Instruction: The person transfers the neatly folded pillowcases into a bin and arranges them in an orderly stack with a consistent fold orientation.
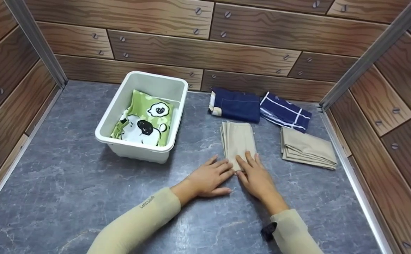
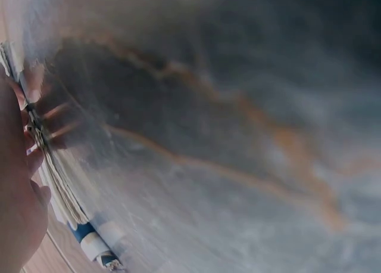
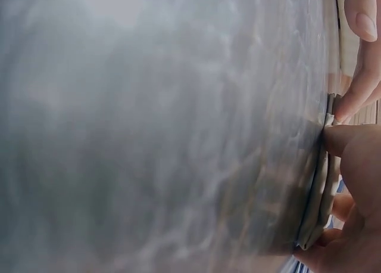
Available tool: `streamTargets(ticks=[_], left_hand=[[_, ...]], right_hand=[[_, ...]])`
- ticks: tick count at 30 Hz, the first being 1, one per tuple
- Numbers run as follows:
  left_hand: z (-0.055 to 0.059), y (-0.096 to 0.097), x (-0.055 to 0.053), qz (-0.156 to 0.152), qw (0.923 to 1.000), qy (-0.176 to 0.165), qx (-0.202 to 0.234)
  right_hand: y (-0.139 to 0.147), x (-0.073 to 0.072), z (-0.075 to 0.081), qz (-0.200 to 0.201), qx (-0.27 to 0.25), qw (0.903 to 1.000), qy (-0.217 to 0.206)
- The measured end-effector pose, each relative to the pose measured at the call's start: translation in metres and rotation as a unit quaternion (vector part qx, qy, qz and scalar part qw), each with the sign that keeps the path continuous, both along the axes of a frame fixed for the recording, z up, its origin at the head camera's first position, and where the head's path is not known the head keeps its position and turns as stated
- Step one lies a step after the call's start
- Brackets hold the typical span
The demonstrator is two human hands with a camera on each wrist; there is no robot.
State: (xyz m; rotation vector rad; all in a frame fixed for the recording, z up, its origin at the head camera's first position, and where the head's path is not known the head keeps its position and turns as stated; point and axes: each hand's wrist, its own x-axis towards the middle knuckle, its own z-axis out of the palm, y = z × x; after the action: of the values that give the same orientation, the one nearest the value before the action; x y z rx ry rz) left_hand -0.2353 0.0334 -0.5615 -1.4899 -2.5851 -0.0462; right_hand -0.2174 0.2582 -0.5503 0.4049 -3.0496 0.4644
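Observation:
A beige cloth (image 1: 240, 139), folded into a narrow stack, lies in front of both hands. My left hand (image 1: 209, 178) lies beside its near left corner, fingertips at the edge and thumb stretched out over the table. With fingers spread, my right hand (image 1: 258, 179) rests on the near right part of the cloth. The right wrist view shows the right thumb (image 3: 339, 139) against the cloth's near edge (image 3: 318, 195), where the folded layers show. In the left wrist view, the layered side of the cloth (image 2: 59, 180) runs past the left fingers.
A white bin (image 1: 103, 137) at the left holds a green cloth (image 1: 168, 121) with a cartoon print. Behind the beige stack lie a folded navy cloth (image 1: 240, 106) and a navy cloth with white stripes (image 1: 284, 112). Another folded beige cloth (image 1: 309, 146) sits near the right wall (image 1: 378, 155).

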Motion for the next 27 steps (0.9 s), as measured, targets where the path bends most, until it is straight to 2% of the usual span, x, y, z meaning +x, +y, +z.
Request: streamTargets(ticks=[5,13,27], left_hand=[[0.0,-0.002,0.0,0.005,0.9999,-0.006,0.007],[-0.002,-0.009,-0.001,0.009,0.9999,0.005,0.012],[0.0,-0.017,-0.001,0.018,0.9998,-0.01,0.006]], right_hand=[[-0.003,-0.001,0.0,-0.002,0.003,1.0,0.001],[-0.01,-0.003,-0.001,-0.001,0.008,0.9999,-0.01],[-0.019,-0.006,-0.001,0.004,0.006,0.9999,-0.014]])
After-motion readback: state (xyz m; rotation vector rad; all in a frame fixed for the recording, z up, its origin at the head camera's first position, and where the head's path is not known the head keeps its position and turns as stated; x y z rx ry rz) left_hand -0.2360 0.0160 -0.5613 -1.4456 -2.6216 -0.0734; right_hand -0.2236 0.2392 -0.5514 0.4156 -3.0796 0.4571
